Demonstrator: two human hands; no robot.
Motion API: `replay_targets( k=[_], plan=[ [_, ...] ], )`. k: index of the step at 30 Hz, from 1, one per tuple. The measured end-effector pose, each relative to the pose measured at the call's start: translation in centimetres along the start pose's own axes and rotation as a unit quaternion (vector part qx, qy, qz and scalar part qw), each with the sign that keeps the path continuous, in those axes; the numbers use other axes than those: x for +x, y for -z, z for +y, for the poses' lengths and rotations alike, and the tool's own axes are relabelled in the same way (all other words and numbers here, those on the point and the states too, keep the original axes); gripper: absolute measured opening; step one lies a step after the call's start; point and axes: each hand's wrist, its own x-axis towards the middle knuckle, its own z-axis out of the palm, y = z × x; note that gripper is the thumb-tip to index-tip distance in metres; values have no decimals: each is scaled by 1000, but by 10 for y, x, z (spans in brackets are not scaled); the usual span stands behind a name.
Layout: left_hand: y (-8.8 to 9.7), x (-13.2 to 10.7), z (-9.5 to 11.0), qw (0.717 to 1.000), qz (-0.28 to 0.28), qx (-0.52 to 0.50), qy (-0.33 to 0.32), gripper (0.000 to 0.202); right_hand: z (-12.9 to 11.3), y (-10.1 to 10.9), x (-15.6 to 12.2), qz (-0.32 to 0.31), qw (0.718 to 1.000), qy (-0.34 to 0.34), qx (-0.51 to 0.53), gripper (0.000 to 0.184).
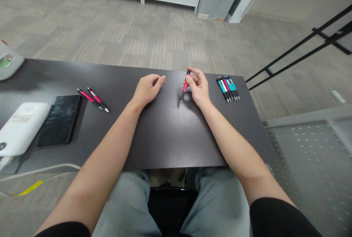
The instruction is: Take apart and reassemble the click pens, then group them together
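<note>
My right hand (198, 87) pinches a red and black ballpoint pen (184, 88) between thumb and fingers. The pen slants, its silver tip pointing down over the dark table (170, 134). To its left, my left hand (150, 87) rests loosely curled with nothing visible in it; some of its fingers are hidden. Right of my right hand, several pens (228, 88) with teal, white and red barrels lie side by side in a row. Two more red and black pens (94, 99) lie on the table left of my left hand.
A black phone-like slab (61, 121) and a white power bank (23, 127) lie at the left. A white cable (52, 167) runs along the near left edge. A white container (8, 61) stands at the far left, and a black metal frame (297, 48) rises beyond the right edge.
</note>
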Motion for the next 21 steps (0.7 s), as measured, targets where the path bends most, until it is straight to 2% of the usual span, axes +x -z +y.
replay_targets(
  k=[3,5,8,10,12,15,18,21],
  plan=[
    [0,1,-1,1000,-2,4,6,62,-3,4,-1,-10,1000,-10,-10,83],
    [1,0,1,999,-15,27,25,57,-8,15,0,4,1000,-21,1,88],
    [5,0,8,996,-45,57,56,49,-23,52,5,48,998,-43,-19,71],
    [6,-1,11,995,-55,59,65,47,-38,84,9,81,990,-64,-92,53],
    [7,0,13,995,-55,51,70,46,-55,113,12,82,969,-92,-213,36],
    [5,1,13,995,-48,38,81,43,-75,140,13,40,904,-132,-405,19],
    [4,1,12,994,-44,32,92,43,-84,145,14,2,852,-167,-496,13],
    [4,2,13,994,-46,26,97,43,-86,141,16,-17,836,-187,-515,13]
  ],
)
